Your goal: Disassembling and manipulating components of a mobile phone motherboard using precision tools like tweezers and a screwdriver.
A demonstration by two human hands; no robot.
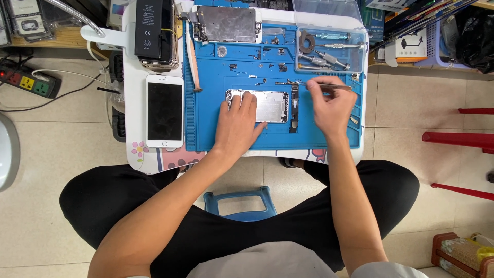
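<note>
My left hand (239,121) rests flat on a silver metal phone plate (267,106) lying on the blue repair mat (211,128), pressing its left end. My right hand (332,105) grips thin metal tweezers (337,86) whose tip points left at a small flex part (288,83) above the plate. A dark narrow circuit board (294,108) stands just right of the plate, between my two hands.
A white phone (164,110) lies left of the mat. A black battery (153,28) sits on a phone stack at the back left. Another opened phone frame (226,23) and screwdrivers (327,54) lie at the back. Small screws and parts dot the mat. A blue stool (241,203) stands below.
</note>
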